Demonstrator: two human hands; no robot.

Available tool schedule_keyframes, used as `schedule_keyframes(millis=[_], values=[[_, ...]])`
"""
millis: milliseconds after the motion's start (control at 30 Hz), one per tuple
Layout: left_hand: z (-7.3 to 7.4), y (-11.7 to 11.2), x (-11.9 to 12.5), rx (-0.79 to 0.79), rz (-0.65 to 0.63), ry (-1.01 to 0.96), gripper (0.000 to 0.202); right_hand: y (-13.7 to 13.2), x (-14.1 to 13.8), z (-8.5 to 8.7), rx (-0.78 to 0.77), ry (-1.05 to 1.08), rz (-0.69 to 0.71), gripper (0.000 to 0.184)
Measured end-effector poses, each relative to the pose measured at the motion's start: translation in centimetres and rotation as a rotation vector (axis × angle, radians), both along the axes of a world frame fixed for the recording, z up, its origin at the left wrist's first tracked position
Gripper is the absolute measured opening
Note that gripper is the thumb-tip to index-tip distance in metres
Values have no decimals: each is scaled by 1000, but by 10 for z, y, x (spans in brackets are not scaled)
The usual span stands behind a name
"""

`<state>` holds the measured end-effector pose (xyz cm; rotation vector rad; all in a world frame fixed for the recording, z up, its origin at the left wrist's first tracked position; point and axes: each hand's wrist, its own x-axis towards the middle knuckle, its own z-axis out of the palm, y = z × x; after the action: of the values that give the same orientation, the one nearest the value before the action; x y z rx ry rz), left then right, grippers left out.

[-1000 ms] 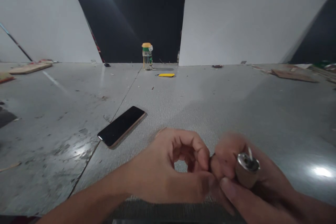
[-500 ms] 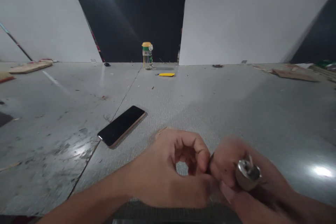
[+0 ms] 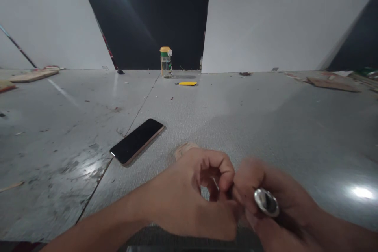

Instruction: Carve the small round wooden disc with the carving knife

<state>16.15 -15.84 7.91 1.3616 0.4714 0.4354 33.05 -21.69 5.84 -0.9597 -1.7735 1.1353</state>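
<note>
My right hand [image 3: 277,201] is closed around a small round silver metal object [image 3: 266,202], low in the view near the front edge of the grey table [image 3: 251,114]. My left hand [image 3: 195,197] sits right beside it, fingers curled and pinched against the right fingers on something too small to make out. The two hands touch. A small tan scrap [image 3: 183,150] lies on the table just beyond my left knuckles.
A dark phone [image 3: 136,141] lies face up to the left of my hands. Far back stand a clear bottle with a yellow-green lid [image 3: 165,62] and a yellow cutter [image 3: 186,83]. White panels [image 3: 280,19] lean at the back; cardboard pieces [image 3: 330,83] lie right.
The silver object has tilted and dropped slightly in my right hand. My left fingers have closed tighter against the right hand, uncovering the tan scrap.
</note>
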Motion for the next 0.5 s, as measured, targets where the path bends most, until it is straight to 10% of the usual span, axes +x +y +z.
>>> schedule_keyframes(millis=[500], values=[[-7,8,-7,23,-177,142,31,-11,-2,-2,-106,62,31,18]])
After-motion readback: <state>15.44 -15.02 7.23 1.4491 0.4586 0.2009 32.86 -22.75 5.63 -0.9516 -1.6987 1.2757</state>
